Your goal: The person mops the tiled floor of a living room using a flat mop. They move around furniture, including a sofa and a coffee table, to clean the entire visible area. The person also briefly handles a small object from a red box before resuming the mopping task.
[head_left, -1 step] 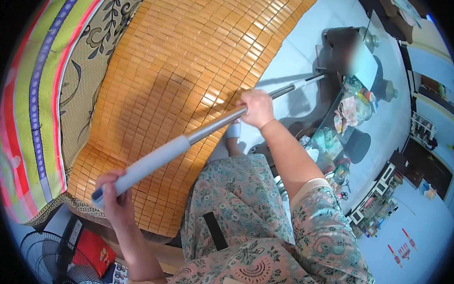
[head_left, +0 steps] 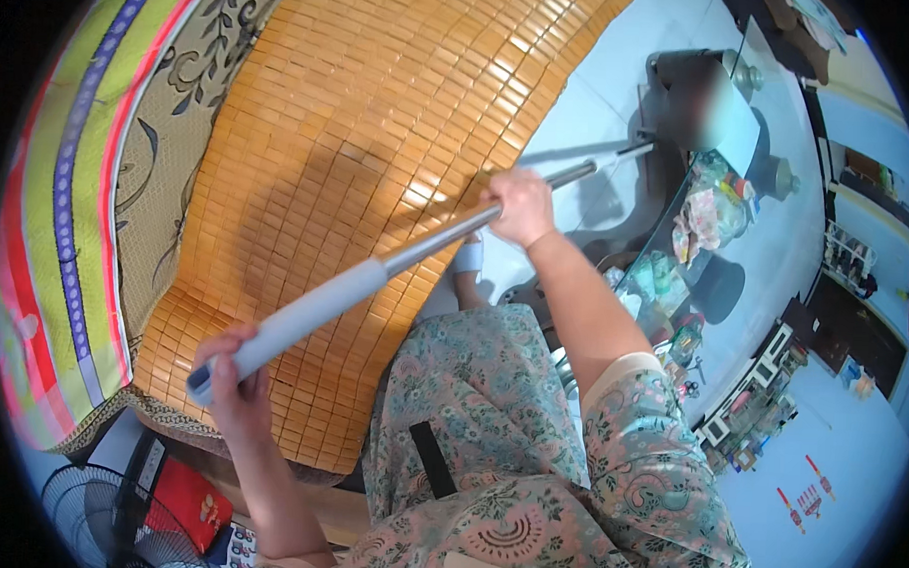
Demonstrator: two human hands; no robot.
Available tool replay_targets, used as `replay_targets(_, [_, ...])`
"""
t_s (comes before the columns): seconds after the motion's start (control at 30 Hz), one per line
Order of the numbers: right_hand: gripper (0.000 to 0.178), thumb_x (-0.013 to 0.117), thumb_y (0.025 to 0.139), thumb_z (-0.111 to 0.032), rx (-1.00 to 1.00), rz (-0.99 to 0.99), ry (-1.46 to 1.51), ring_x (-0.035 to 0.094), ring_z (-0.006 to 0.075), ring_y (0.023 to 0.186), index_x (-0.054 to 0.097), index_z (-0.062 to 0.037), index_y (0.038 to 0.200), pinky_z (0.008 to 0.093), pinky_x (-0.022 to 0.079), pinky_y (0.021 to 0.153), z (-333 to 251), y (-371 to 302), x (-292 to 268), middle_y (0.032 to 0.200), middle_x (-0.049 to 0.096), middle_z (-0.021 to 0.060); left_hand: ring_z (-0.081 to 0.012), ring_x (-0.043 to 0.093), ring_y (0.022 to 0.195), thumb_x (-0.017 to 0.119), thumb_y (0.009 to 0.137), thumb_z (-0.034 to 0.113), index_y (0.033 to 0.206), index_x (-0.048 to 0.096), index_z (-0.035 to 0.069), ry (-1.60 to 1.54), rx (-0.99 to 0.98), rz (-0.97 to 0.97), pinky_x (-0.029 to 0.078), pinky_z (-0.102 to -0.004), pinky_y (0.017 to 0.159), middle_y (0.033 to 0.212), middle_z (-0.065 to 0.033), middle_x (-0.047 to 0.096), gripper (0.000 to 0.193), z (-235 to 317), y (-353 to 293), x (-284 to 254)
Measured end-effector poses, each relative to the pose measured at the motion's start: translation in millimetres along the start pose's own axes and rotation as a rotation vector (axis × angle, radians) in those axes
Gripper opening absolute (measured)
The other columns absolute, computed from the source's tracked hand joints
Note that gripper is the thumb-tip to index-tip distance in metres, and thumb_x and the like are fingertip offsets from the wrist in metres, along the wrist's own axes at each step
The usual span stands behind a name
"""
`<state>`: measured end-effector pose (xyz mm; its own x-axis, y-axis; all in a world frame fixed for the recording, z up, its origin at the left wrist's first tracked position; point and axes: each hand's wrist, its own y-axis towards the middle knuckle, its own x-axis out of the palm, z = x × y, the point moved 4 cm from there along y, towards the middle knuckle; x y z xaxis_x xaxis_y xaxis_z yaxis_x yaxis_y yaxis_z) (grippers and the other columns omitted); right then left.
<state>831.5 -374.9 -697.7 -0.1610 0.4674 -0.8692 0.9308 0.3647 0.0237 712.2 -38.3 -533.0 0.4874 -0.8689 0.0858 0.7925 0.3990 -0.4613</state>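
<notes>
A long metal pole point(head_left: 438, 237), like a mop handle with a thick pale blue-grey grip, slants across the view from lower left to upper right. My left hand point(head_left: 237, 385) is wrapped round the end of the grip. Farther up, my right hand point(head_left: 522, 206) is closed round the bare metal shaft. The pole's far end, with a pale slim piece, reaches low over the floor beside the glass table; what is fixed there is hard to make out. Beneath the shaft lies an orange-brown tile mat point(head_left: 309, 149) spread over a long seat.
At the right stands a glass-topped table point(head_left: 667, 216) with bags and small items, and dark stools point(head_left: 717, 291) around it. A striped cloth point(head_left: 72, 191) drapes the seat's left side. Lower left are a black fan point(head_left: 116, 513) and a red bag point(head_left: 189, 503). Pale floor tiles point(head_left: 606, 89) lie beyond the mat.
The pole and my right hand have shifted slightly to the right and up. My left hand has stayed almost in place; both hands keep their hold.
</notes>
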Motion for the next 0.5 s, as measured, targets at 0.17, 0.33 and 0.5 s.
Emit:
replay_targets(0.17, [0.012,0.065,0.058,-0.013,0.050,0.006,-0.151,0.057,0.0274,0.066,0.053,-0.0104,0.058,0.0390,0.043,0.064,33,-17,-2,0.062,0.057,0.0067,-0.0100,0.043,0.070,0.056,0.083,0.022,0.095,0.054,0.008,-0.019,-0.092,-0.178,0.034,-0.0185,0.056,0.105,-0.0138,0.056,0.019,-38,-4,21])
replay_targets(0.33, [0.015,0.064,0.058,-0.012,0.034,0.010,0.014,0.052,0.0279,0.058,0.050,-0.0108,0.053,0.0378,0.041,0.059,-37,-37,-8,0.057,0.053,0.0063,-0.0208,0.053,0.088,0.059,0.079,0.023,0.093,0.053,0.005,-0.007,-0.058,-0.021,0.042,-0.0272,0.074,0.101,-0.0170,0.056,0.023,-1,-43,-55])
replay_targets(0.5, [0.007,0.064,0.060,-0.014,0.151,-0.362,0.164,0.056,0.0213,0.062,0.057,-0.0159,0.060,0.0340,0.042,0.058,-187,-39,-21,0.061,0.055,0.0021,-0.0103,0.044,0.060,0.057,0.081,0.025,0.081,0.043,0.006,0.134,0.049,-0.049,0.033,-0.0200,0.054,0.081,-0.0079,0.046,0.024,153,-74,-155])
